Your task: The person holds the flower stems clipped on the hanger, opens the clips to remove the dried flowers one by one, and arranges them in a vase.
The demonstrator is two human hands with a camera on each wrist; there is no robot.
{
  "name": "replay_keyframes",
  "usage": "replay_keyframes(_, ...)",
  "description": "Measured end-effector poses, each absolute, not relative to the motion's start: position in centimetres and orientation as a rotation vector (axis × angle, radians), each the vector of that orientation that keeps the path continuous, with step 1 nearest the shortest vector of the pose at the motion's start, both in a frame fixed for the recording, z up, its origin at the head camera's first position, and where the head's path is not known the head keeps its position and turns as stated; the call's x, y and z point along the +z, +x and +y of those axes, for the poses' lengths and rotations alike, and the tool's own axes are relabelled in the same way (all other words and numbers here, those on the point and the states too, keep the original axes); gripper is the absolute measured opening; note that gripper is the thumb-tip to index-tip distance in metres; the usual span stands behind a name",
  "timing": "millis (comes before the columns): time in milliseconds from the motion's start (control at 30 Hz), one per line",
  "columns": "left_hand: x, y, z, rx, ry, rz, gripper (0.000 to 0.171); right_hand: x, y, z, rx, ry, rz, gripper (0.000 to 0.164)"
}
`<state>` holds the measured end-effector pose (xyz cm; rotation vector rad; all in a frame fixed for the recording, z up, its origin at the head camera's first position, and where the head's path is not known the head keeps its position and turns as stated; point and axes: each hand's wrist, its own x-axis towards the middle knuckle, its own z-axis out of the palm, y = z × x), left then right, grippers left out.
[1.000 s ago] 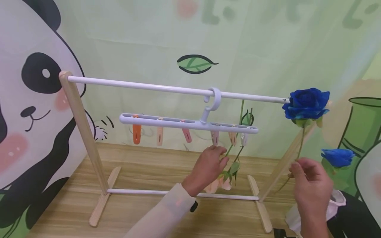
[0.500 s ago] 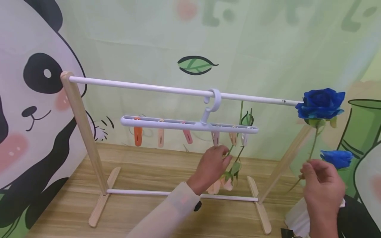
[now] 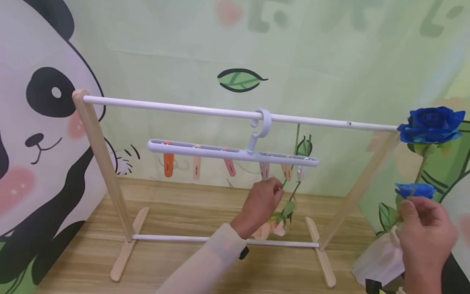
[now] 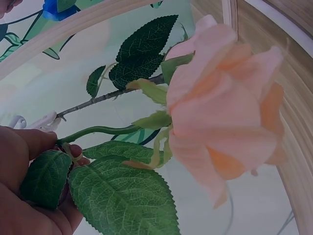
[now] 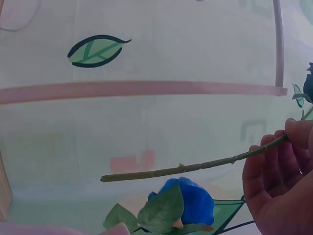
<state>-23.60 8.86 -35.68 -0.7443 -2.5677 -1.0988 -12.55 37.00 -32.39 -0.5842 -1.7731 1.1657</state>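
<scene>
My left hand [image 3: 260,204] pinches the green stem of a peach rose [image 4: 220,107], just below the right-hand clips of a lavender clip hanger [image 3: 205,152]. That rose hangs head down beside a second, darker stem with peach petals. At the right, my right hand [image 3: 427,232] pinches the thorny stem of a blue rose [image 3: 431,124], bloom upward. In the right wrist view the stem's bare lower end [image 5: 122,177] points left, free of contact. Below and behind this hand leans a white vase [image 3: 378,259] with another blue rose [image 3: 415,190] in it, partly hidden.
The hanger hooks over the white top rod [image 3: 183,107] of a wooden rack standing on a wood-grain table [image 3: 176,269]. Several coloured clips, such as an orange clip [image 3: 168,160], hang along it. A panda-printed backdrop [image 3: 165,49] stands behind.
My right hand has moved rightward with the blue rose, away from the rack rod's end and over beside the vase. My left hand has stayed nearly still on the peach rose's stem.
</scene>
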Motion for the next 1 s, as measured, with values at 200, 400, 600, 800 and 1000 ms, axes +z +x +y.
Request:
replay_keyframes(200, -35.5, -23.5, 8.8, -1.119, -0.755, -2.577, 0.017, -32.2, -12.5, 37.8, 1.084, -0.625, -1.788, 0.011)
replay_keyframes(400, -35.5, -23.6, 8.7, -1.104, -0.776, -2.579, 0.018, -32.1, -12.4, 38.8, 1.039, -0.639, -1.77, 0.014)
replay_keyframes(600, -35.5, -23.5, 8.4, -1.113, -0.793, -2.565, 0.016, -31.7, -12.5, 39.6, 1.087, -0.668, -1.73, 0.015)
replay_keyframes(800, -35.5, -23.5, 8.2, -1.129, -0.815, -2.573, 0.016, -31.4, -12.4, 40.2, 1.112, -0.688, -1.704, 0.02)
replay_keyframes(1000, -35.7, -23.5, 8.0, -1.149, -0.81, -2.567, 0.013, -31.7, -12.5, 40.8, 1.119, -0.79, -1.718, 0.018)
